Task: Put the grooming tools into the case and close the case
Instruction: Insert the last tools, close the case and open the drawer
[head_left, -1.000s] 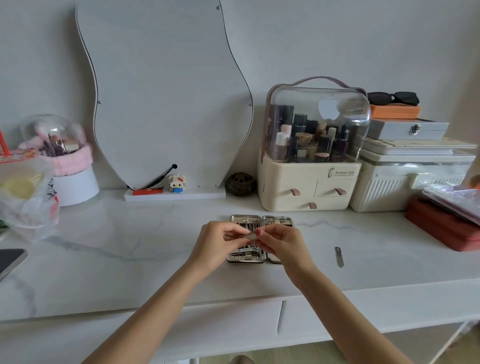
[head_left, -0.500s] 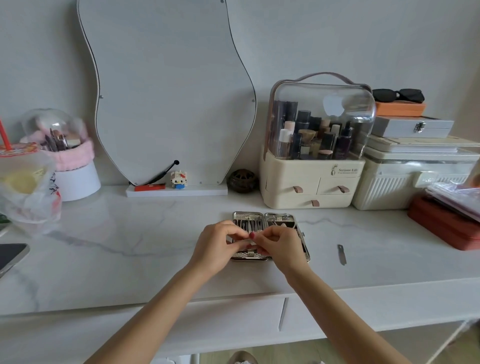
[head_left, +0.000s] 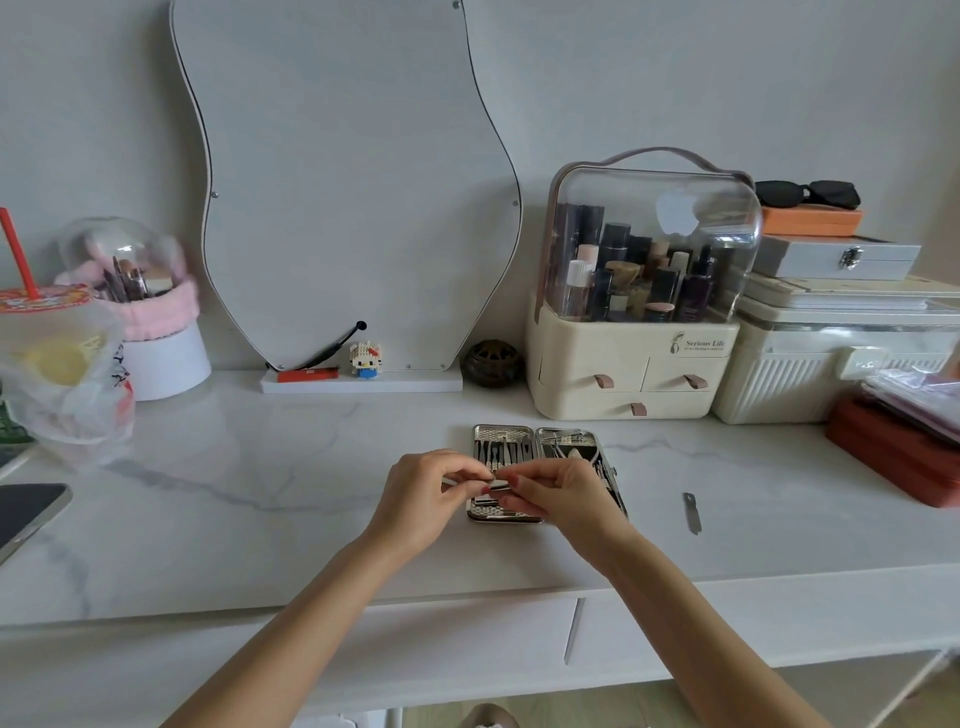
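Grooming tool (head_left: 497, 484), a slim metal piece, is pinched at both ends by the fingers (head_left: 480, 475) of left hand (head_left: 426, 493) and right hand (head_left: 558, 491), now lower over the open case (head_left: 537, 470) than a second ago. Seating appears imminent; one file (head_left: 691, 513) remains on the counter (head_left: 260, 509), right of the case.

Mostly white and cream, some pink and red.
I saw a white, grey-veined marble table (head_left: 218, 493), silver case (head_left: 501, 434) with textured ends, cream organizer (head_left: 587, 358) with pink tabs, red box (head_left: 883, 447), pink fluffy band (head_left: 156, 314), red straw (head_left: 18, 254).
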